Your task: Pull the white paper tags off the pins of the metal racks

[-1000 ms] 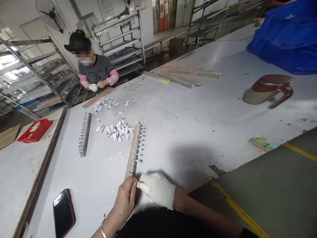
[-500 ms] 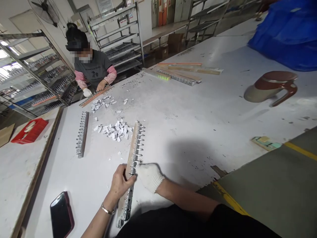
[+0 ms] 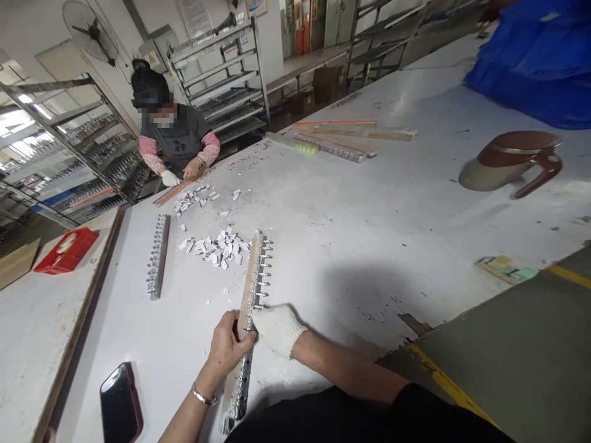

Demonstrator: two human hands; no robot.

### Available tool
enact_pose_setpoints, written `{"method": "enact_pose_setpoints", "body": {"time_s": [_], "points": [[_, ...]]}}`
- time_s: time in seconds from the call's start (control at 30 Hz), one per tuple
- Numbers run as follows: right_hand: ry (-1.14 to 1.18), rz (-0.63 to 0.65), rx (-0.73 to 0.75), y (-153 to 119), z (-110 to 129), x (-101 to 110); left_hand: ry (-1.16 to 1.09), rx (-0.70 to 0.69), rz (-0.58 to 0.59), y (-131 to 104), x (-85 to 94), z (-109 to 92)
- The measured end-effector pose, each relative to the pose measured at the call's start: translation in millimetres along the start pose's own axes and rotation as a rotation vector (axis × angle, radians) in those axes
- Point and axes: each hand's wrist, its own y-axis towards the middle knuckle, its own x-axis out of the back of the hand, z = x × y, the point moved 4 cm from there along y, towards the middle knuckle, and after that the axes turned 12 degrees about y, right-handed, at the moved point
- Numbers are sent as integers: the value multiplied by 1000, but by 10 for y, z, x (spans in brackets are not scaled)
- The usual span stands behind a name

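Left fingers (image 3: 227, 322) gripping-close around strip (image 3: 252, 271)

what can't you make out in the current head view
All in the head view:
- Right hand: fingertips hidden by its glove and turned-away pose; can't tell what they pinch.
- Left hand: some fingers hidden behind the pin-studded strip.
- Phone: lower end cut off by the bottom edge.
- Blue sheeting: cut off by the right edge.
- White slips: too small to read any print.

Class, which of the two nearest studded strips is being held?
The nearer strip: the bare left hand holds it, while the other strip, farther left, lies untouched.
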Motion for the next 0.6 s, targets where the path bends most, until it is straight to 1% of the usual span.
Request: {"method": "enact_pose_setpoints", "body": {"time_s": [0.1, 0.17, 0.23, 0.33, 0.37, 0.43, 0.47, 0.5, 0.53, 0.57, 0.6], "points": [[46, -95, -60, -17, -119, -55, -33, -35, 6, 22, -34, -13], [67, -143, -125, -8, -228, -42, -54, -94, 8, 170, -22, -40], [86, -217, -158, -4, -325, 8, -33, -160, -54, 476, 43, -87], [166, -317, -114, -18, -415, 59, 183, -289, -210, 1163, 150, -215], [204, -337, -104, -24, -441, 56, 291, -338, -234, 1414, 155, -267], [269, -362, -91, -31, -488, 26, 390, -385, -245, 1871, 133, -337], [294, -374, -85, -30, -510, 6, 417, -398, -238, 2051, 108, -354], [317, -383, -77, -26, -529, -16, 430, -404, -231, 2184, 82, -355], [339, -390, -65, -20, -546, -36, 448, -409, -224, 2265, 53, -341], [362, -397, -47, -14, -560, -52, 465, -409, -221, 2295, 29, -308], [382, -405, -30, -9, -571, -64, 480, -402, -223, 2278, 12, -259]]}}
